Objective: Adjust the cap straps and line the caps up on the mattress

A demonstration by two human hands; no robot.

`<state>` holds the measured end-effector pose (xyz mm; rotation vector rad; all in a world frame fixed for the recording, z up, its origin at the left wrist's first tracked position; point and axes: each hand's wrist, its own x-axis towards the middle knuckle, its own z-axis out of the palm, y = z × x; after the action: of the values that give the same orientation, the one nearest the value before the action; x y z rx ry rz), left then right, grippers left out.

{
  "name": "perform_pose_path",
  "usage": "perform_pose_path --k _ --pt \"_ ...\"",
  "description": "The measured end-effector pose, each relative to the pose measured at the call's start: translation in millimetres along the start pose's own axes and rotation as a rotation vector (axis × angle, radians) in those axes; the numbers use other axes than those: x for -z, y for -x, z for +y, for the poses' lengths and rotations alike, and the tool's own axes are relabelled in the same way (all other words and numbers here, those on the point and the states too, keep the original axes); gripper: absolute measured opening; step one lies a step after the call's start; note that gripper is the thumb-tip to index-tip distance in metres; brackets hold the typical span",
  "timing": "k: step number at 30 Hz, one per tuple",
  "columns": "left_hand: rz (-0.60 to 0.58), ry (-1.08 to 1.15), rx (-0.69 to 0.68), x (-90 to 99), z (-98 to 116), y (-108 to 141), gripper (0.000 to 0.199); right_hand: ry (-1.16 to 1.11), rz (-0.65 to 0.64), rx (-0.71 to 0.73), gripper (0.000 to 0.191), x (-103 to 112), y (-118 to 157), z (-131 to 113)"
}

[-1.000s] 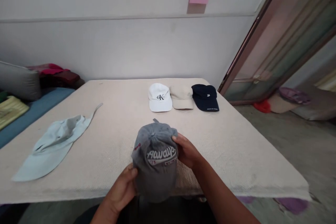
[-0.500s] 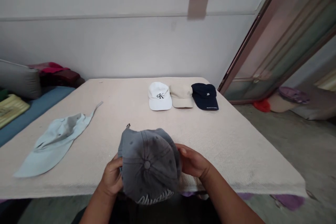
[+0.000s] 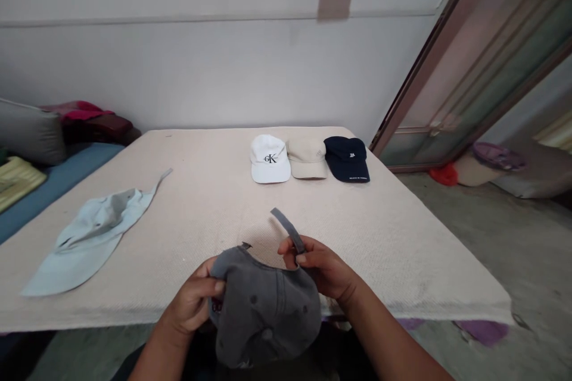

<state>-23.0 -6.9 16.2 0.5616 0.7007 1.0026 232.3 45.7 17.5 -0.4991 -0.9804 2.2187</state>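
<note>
A grey baseball cap [image 3: 268, 312] is held up at the table's near edge, its back opening facing away from me and its crown toward me. My left hand [image 3: 194, 294] grips the cap's left side, thumb on the outside. Between thumb and fingers, my right hand [image 3: 322, 265] pinches the base of the loose grey strap [image 3: 288, 227], whose free end sticks up to the left. A small buckle [image 3: 245, 245] shows at the opposite side of the opening. The cap's brim is hidden from view.
A pale blue cap [image 3: 89, 238] lies unfastened on the left of the cloth-covered table [image 3: 205, 190]. Toward the back stand a white cap [image 3: 270, 161], a beige cap [image 3: 306, 159] and a navy cap [image 3: 347, 159] in a row. A wall [image 3: 201, 77] rises behind.
The grey cap has tipped, so its back opening and strap now show and its front lettering is mostly out of sight. My right hand has closed on the strap.
</note>
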Motion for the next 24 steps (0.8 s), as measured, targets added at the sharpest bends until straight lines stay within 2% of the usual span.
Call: perform_pose_path --k 6,10,13,19,24 --pt "0.038 -0.002 0.044 -8.2 1.0 -3.2 0.020 0.146 0.006 -0.028 0.030 -9.3 1.6 -0.5" --pt "0.021 -0.082 0.019 -11.2 4.1 -4.5 0.015 0.102 -0.027 -0.016 0.024 -13.3 0.7 -0.9" --pt "0.058 -0.111 0.018 -13.5 5.0 -4.6 0.015 0.069 0.022 0.001 0.020 -13.9 -1.0 -0.2" --pt "0.113 -0.043 0.020 -19.2 5.3 -3.9 0.013 0.117 0.107 0.067 0.035 -23.2 0.1 3.7" --pt "0.124 -0.058 0.031 -14.8 2.1 -4.6 0.008 -0.017 0.049 0.060 0.028 -40.6 9.6 15.4"
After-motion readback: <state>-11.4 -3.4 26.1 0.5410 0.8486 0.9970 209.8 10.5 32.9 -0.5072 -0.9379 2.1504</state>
